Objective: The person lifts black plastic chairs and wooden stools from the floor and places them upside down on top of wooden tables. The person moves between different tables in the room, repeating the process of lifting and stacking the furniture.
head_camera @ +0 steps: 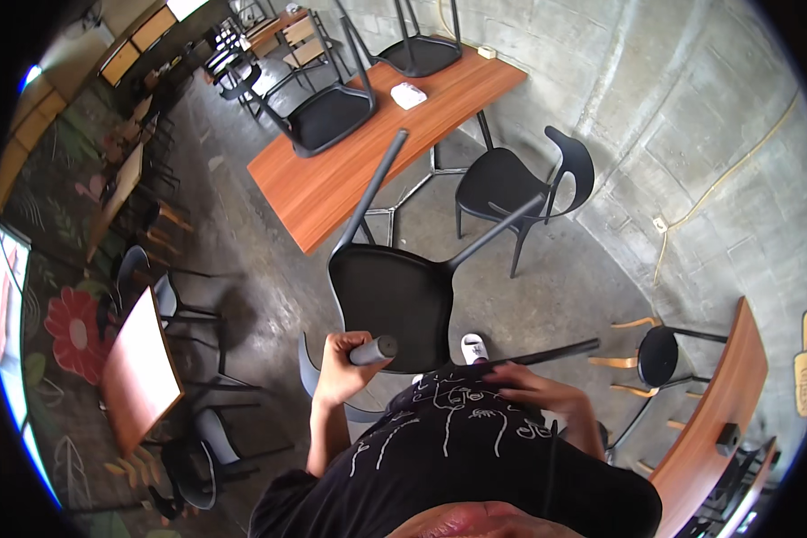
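Note:
A black plastic chair (393,302) is held upside down in front of my body, its legs sticking out and the underside of its seat facing me. My left hand (350,366) is wrapped around one of its legs, whose round end points up at the camera. Against another leg, which reaches out to the right, lies my right hand (534,390); it is slightly blurred, and whether its fingers close around that leg is unclear. Beyond the held chair is a wooden table (336,185), with two upturned black chairs resting on it.
An upright black chair (504,181) stands by the table near the concrete wall (679,134). A white crumpled item (409,96) lies on the tabletop. At right are a round black stool (658,356) and a wooden counter (706,417). Another table (144,376) with several chairs stands left.

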The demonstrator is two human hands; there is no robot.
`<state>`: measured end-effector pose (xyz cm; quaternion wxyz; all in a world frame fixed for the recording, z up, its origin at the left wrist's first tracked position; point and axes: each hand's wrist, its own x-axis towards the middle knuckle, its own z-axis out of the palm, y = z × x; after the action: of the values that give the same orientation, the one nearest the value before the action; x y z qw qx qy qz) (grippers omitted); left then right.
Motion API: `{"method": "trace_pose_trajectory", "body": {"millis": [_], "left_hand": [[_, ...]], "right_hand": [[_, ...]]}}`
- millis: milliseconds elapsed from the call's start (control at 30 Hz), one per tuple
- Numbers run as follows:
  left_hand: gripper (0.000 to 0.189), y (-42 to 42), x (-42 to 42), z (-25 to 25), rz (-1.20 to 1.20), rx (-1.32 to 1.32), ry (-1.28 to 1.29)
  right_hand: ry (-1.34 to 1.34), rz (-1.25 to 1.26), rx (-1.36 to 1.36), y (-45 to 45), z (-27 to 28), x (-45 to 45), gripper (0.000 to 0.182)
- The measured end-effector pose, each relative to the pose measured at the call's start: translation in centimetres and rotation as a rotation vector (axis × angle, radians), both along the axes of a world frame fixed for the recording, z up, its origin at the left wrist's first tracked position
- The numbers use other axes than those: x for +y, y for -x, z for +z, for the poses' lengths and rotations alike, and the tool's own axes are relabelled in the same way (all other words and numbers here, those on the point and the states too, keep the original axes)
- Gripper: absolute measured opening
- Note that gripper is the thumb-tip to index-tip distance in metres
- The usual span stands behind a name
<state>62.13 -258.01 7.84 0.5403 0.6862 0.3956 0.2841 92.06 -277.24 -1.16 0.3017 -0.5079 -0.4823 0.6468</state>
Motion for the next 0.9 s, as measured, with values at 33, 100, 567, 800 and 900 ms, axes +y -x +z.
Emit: {"method": "trace_pose_trajectory", "body": {"millis": [33,100,567,800,900], "left_hand": [[0.029,-1.0,-0.5,0.6,0.052,0.022,0.025],[0.029,-3.3,-0.6,0.2,0.225,-0.061,0.028],[0.024,-9.5,2.5,0.2,0.455,-0.14,-0.535],[0.031,-8.9,8.3,2.1,0.53,-0.342,-0.695],[0.032,-8.5,10.8,1.1,0.638,-0.357,-0.632]], "right_hand": [[0.188,-0.089,0.102,-1.7,1.0,-2.3,0.053],[0.415,-0.186,0.276,-5.5,-0.5,-5.9,0.059],[-0.34,-1.293,0.685,-14.1,-3.7,11.7,0.027],[-0.707,-1.279,0.494,-15.3,4.2,21.3,0.044],[-0.771,-1.227,0.45,-15.1,5.2,26.4,0.044]]}}
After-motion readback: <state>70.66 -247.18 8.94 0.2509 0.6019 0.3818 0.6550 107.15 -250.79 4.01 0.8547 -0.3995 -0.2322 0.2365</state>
